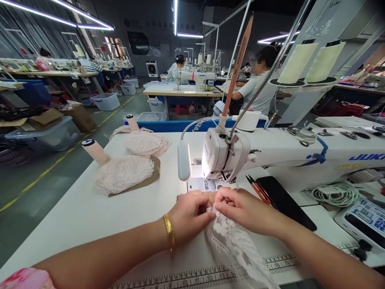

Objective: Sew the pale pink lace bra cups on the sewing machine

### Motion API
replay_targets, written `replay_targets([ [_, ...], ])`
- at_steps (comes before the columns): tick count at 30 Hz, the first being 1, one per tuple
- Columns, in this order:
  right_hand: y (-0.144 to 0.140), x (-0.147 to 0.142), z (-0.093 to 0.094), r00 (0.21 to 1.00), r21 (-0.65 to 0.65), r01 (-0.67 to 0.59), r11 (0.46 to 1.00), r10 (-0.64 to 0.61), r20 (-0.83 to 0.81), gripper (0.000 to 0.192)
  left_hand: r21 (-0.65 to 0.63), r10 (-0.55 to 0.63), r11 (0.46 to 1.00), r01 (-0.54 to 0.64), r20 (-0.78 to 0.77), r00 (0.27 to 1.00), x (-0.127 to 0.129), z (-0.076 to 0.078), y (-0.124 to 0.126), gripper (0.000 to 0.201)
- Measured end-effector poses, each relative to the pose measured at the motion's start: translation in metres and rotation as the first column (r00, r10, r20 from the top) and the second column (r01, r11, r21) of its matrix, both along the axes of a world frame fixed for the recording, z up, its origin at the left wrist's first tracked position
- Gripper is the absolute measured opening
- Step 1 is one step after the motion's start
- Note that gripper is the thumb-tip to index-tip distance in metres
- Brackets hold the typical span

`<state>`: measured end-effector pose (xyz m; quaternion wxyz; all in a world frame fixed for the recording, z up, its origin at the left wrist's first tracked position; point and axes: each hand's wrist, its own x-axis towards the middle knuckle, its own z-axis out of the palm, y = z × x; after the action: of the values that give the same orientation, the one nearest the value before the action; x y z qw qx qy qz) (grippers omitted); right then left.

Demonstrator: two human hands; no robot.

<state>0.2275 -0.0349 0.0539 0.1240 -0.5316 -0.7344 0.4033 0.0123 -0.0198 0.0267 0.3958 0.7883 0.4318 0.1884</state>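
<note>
Two stacks of lace pieces (124, 173) lie toward the table's (75, 216) left edge. At the near edge, the left hand (189, 214) and right hand (240, 208) pinch the top of a white lace strip (234, 249) between closed fingertips. The strip trails off the near edge, just before the sewing machine (270, 154).

Two stacks of pinkish lace pieces (124, 173) and (147, 143) left of centre on the white table (75, 216), a thread cone (95, 151) beside each. Red-handled snips (258, 190) and a black phone (285, 202) right of centre. Coiled cable (337, 194) and control panel (363, 216) at right. Two big thread cones (311, 62) upper right. A seated person (258, 86) in white beyond, plus another sewing station (197, 78) upper centre.
</note>
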Motion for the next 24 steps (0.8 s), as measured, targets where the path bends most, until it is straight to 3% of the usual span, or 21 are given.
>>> replay_targets([
  [2,0.019,-0.013,-0.017,0.986,0.136,0.037,0.990,-0.059,0.157,0.015,0.199,0.078,0.979,-0.046,-0.158,0.984,0.000,-0.015,0.013,0.021],
  [4,0.030,-0.024,-0.029,0.967,0.239,0.037,0.970,-0.095,0.236,0.017,0.389,0.125,0.920,-0.035,-0.209,0.970,-0.002,-0.025,0.020,0.014],
  [7,0.034,-0.033,-0.038,0.959,0.275,0.028,0.961,-0.103,0.264,0.018,0.652,0.081,0.756,0.054,-0.175,0.981,-0.006,-0.032,0.022,0.005],
  [9,0.033,-0.031,-0.041,0.952,0.295,0.020,0.955,-0.108,0.286,0.017,0.754,0.001,0.646,0.121,-0.159,0.987,-0.009,-0.034,0.022,0.017],
  [10,0.031,-0.028,-0.042,0.946,0.320,0.013,0.947,-0.115,0.302,0.018,0.775,-0.035,0.616,0.140,-0.150,0.988,-0.010,-0.035,0.023,0.022],
  [13,0.023,-0.017,-0.044,0.926,0.478,-0.029,0.878,-0.156,0.343,0.015,0.782,-0.073,0.607,0.143,-0.125,0.989,-0.011,-0.038,0.025,0.026],
  [16,0.010,-0.011,-0.045,0.920,0.715,-0.121,0.688,-0.192,0.341,0.014,0.782,-0.049,0.608,0.136,-0.135,0.990,-0.010,-0.040,0.025,0.025],
  [18,0.001,-0.013,-0.047,0.941,0.813,-0.185,0.552,-0.139,0.309,0.021,0.786,-0.025,0.605,0.128,-0.142,0.990,-0.009,-0.040,0.024,0.025],
  [19,-0.001,-0.015,-0.049,0.954,0.832,-0.198,0.518,-0.094,0.285,0.024,0.789,-0.016,0.602,0.123,-0.142,0.990,-0.009,-0.041,0.024,0.025],
  [21,-0.003,-0.018,-0.054,0.973,0.837,-0.189,0.514,-0.017,0.230,0.026,0.797,-0.001,0.593,0.113,-0.140,0.990,-0.009,-0.041,0.023,0.024],
  [24,0.004,-0.018,-0.062,0.982,0.811,-0.172,0.560,0.036,0.183,0.029,0.792,-0.001,0.597,0.128,-0.159,0.987,-0.010,-0.040,0.021,0.017],
])
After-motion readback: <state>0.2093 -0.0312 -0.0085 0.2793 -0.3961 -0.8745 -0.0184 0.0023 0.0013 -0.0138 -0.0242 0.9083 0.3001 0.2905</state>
